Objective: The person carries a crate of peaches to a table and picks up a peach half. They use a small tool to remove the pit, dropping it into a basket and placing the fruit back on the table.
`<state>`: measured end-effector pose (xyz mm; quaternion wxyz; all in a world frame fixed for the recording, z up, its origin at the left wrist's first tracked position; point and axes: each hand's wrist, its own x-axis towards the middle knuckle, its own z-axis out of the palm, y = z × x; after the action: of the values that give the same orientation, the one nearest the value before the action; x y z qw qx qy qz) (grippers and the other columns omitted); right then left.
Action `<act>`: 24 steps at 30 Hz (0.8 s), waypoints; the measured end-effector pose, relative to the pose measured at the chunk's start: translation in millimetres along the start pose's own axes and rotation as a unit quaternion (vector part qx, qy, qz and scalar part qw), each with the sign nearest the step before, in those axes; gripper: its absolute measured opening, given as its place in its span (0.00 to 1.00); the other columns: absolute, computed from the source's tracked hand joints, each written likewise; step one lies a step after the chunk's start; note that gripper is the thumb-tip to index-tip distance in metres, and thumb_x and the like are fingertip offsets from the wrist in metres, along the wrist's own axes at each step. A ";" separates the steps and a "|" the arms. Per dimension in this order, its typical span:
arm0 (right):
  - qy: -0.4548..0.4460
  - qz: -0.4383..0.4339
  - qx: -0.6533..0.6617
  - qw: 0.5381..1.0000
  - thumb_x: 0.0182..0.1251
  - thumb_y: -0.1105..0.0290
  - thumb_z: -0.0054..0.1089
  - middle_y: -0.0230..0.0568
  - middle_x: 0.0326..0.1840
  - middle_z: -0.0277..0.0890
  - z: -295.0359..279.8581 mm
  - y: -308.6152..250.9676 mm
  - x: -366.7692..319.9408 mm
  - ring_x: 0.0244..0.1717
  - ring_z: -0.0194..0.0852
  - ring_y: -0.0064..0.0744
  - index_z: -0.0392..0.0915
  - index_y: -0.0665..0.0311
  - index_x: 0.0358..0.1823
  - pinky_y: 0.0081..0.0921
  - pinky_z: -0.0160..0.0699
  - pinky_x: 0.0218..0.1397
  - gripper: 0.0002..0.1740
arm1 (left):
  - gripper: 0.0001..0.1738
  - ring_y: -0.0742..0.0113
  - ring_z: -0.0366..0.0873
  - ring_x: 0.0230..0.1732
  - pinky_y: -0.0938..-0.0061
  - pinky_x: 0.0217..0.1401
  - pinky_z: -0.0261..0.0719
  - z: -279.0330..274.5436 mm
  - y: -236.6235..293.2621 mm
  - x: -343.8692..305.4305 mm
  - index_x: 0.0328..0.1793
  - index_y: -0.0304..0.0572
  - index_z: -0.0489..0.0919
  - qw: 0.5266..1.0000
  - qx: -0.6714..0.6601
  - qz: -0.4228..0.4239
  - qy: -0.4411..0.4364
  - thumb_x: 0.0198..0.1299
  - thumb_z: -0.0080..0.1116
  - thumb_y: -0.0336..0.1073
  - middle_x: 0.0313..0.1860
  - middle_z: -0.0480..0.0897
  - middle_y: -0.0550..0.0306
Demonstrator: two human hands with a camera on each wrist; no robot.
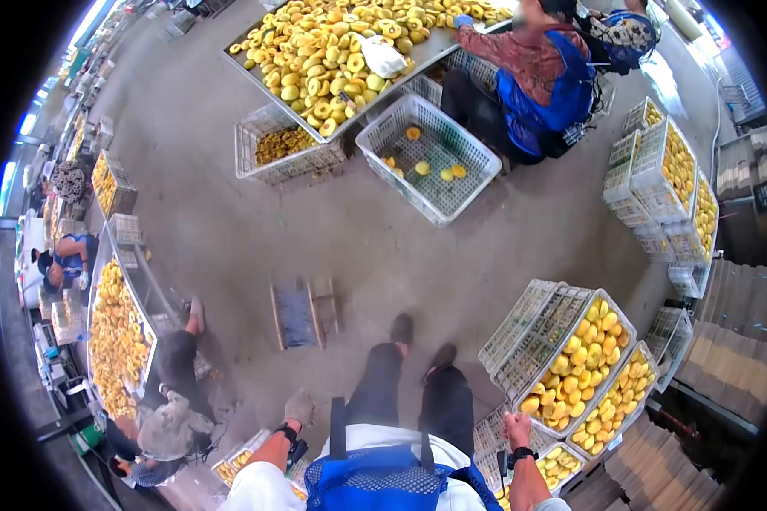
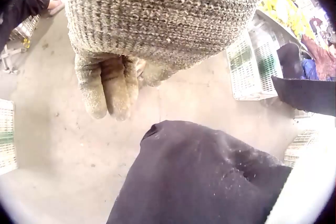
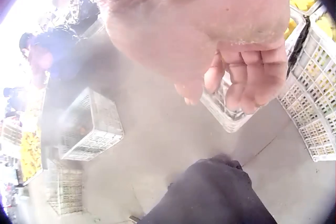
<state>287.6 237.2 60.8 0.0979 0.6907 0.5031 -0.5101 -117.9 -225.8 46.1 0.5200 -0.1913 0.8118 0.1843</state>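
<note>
My left hand [image 1: 300,407], in a knitted grey glove, hangs low beside the left leg, holding nothing. In the left wrist view its fingers [image 2: 113,90] point down, slightly bent, over the concrete floor. The bare right hand [image 1: 517,428] is at the right, overlapping the stacked crates in the head view. Its fingers [image 3: 257,77] curl loosely with nothing in them in the right wrist view. Nearest to this hand is a white plastic crate [image 1: 533,341] heaped with yellow fruit halves [image 1: 578,366].
Ahead stands a metal table heaped with fruit halves [image 1: 332,51]; a person [image 1: 528,85] sits at its right. A crate [image 1: 430,162] with a few pieces stands below it. A low stool [image 1: 296,315] is ahead left. More stacked crates [image 1: 663,170] line the right.
</note>
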 end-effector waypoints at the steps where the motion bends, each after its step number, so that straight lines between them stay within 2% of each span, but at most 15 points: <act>1: -0.013 -0.002 0.000 1.000 0.71 0.62 0.66 0.33 0.19 0.72 2.7 -8.0 1.6 0.15 0.71 0.25 0.72 0.62 0.26 0.26 0.72 0.18 0.17 | 0.11 0.58 0.82 0.18 0.65 0.17 0.78 -2.8 -21.0 16.0 0.56 0.48 0.77 0.999 -0.007 0.027 -0.022 0.71 0.56 0.37 0.26 0.82 0.54; 4: -0.014 -0.016 -0.048 0.999 0.69 0.62 0.66 0.34 0.19 0.74 10.4 -32.0 8.5 0.17 0.74 0.25 0.74 0.63 0.26 0.26 0.73 0.19 0.17 | 0.40 0.56 0.82 0.25 0.53 0.22 0.80 -18.6 -73.9 89.2 0.84 0.52 0.61 0.968 -0.203 -0.080 -0.124 0.67 0.60 0.27 0.27 0.81 0.55; 6: -0.021 -0.043 -0.057 0.997 0.68 0.61 0.67 0.35 0.19 0.75 20.7 -48.4 19.0 0.17 0.75 0.26 0.76 0.64 0.26 0.27 0.73 0.19 0.17 | 0.37 0.54 0.84 0.31 0.50 0.29 0.81 -29.2 -3.6 13.0 0.81 0.45 0.65 0.988 -0.149 -0.042 -0.029 0.67 0.64 0.37 0.28 0.81 0.52; 7: -0.030 -0.066 -0.071 0.995 0.67 0.61 0.68 0.36 0.18 0.76 23.9 -58.2 27.5 0.18 0.76 0.26 0.77 0.65 0.25 0.28 0.74 0.20 0.17 | 0.37 0.53 0.84 0.34 0.48 0.32 0.81 -38.3 59.7 -50.0 0.80 0.41 0.68 0.993 -0.118 -0.026 0.020 0.67 0.66 0.42 0.28 0.82 0.51; 9: -0.006 -0.118 -0.086 0.989 0.66 0.61 0.68 0.37 0.17 0.76 37.6 -43.9 64.4 0.18 0.77 0.27 0.78 0.66 0.24 0.29 0.74 0.21 0.18 | 0.43 0.48 0.85 0.47 0.54 0.48 0.83 -53.0 106.0 -111.8 0.76 0.31 0.70 0.996 -0.018 0.053 0.065 0.64 0.67 0.53 0.37 0.86 0.41; 10: 0.021 -0.167 -0.103 0.980 0.65 0.61 0.69 0.37 0.15 0.76 48.6 -48.8 93.3 0.18 0.78 0.28 0.79 0.67 0.23 0.30 0.75 0.21 0.18 | 0.44 0.49 0.84 0.52 0.61 0.53 0.83 -60.1 44.8 -60.5 0.76 0.29 0.70 0.974 -0.218 -0.052 -0.018 0.64 0.65 0.55 0.46 0.86 0.38; 11: 0.027 -0.202 -0.152 0.967 0.64 0.60 0.70 0.39 0.16 0.78 54.3 -59.9 109.8 0.19 0.79 0.30 0.80 0.68 0.23 0.32 0.76 0.23 0.18 | 0.45 0.49 0.84 0.57 0.68 0.58 0.82 -66.9 -8.8 -15.0 0.76 0.27 0.69 0.900 -0.392 -0.182 -0.056 0.64 0.64 0.57 0.54 0.86 0.35; 12: 0.032 -0.207 -0.139 0.968 0.64 0.60 0.70 0.39 0.16 0.78 58.4 -78.2 121.0 0.19 0.79 0.30 0.80 0.68 0.23 0.32 0.76 0.23 0.18 | 0.45 0.49 0.84 0.57 0.68 0.58 0.82 -64.7 -9.8 -27.5 0.76 0.27 0.69 0.904 -0.388 -0.169 -0.053 0.64 0.64 0.57 0.54 0.86 0.35; 13: 0.021 -0.220 -0.150 0.964 0.64 0.60 0.70 0.41 0.19 0.79 61.2 -97.9 134.4 0.19 0.80 0.30 0.81 0.69 0.26 0.32 0.77 0.24 0.18 | 0.35 0.47 0.84 0.48 0.61 0.51 0.82 -64.1 -19.4 -49.3 0.68 0.33 0.74 0.975 -0.220 -0.023 0.031 0.66 0.62 0.54 0.45 0.85 0.39; 14: 0.009 -0.230 -0.166 0.959 0.63 0.59 0.70 0.44 0.21 0.81 61.0 -116.3 142.1 0.19 0.80 0.30 0.82 0.70 0.28 0.33 0.78 0.25 0.18 | 0.25 0.46 0.84 0.39 0.55 0.43 0.83 -61.5 -26.2 -77.2 0.60 0.38 0.79 0.986 -0.039 0.118 0.113 0.68 0.60 0.51 0.37 0.84 0.43; 15: 0.014 -0.202 -0.127 0.971 0.61 0.57 0.71 0.52 0.28 0.85 64.6 -138.6 146.4 0.26 0.86 0.40 0.84 0.72 0.32 0.39 0.83 0.33 0.20 | 0.18 0.44 0.84 0.29 0.48 0.35 0.83 -56.0 -27.7 -85.3 0.52 0.44 0.84 0.939 0.141 0.251 0.190 0.69 0.58 0.49 0.29 0.84 0.47; 16: 0.014 -0.206 -0.125 0.971 0.61 0.57 0.71 0.52 0.28 0.85 61.0 -164.6 152.0 0.26 0.86 0.40 0.84 0.72 0.32 0.39 0.83 0.33 0.20 | 0.18 0.44 0.84 0.29 0.48 0.35 0.83 -52.3 -26.1 -99.1 0.52 0.44 0.84 0.952 0.132 0.208 0.182 0.69 0.58 0.49 0.29 0.84 0.47; 18: 0.029 -0.248 -0.188 0.950 0.59 0.55 0.72 0.58 0.32 0.85 49.3 -210.2 151.9 0.36 0.88 0.51 0.84 0.74 0.34 0.44 0.84 0.43 0.23 | 0.18 0.44 0.84 0.29 0.47 0.35 0.83 -44.4 -28.7 -110.7 0.53 0.44 0.83 0.990 0.023 0.055 0.131 0.69 0.59 0.48 0.28 0.84 0.47; 19: 0.018 -0.225 -0.186 0.956 0.59 0.54 0.72 0.60 0.34 0.86 43.1 -229.1 156.5 0.44 0.87 0.57 0.84 0.74 0.36 0.46 0.83 0.50 0.24 | 0.18 0.43 0.84 0.29 0.47 0.35 0.83 -39.5 -24.2 -114.1 0.53 0.44 0.83 0.993 -0.002 0.023 0.118 0.69 0.59 0.48 0.28 0.83 0.46; 24: 0.060 -0.218 -0.186 0.956 0.60 0.51 0.70 0.59 0.36 0.86 2.5 -257.0 177.2 0.42 0.87 0.58 0.86 0.70 0.36 0.46 0.83 0.51 0.24 | 0.18 0.43 0.83 0.29 0.46 0.35 0.83 -18.0 -14.4 -97.3 0.56 0.45 0.83 0.996 0.018 0.026 0.079 0.68 0.59 0.47 0.28 0.83 0.45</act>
<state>77.1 463.0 14.6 0.0804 0.5635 0.7322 -0.3741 -87.1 -235.6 140.6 0.4528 -0.1743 0.8582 0.1678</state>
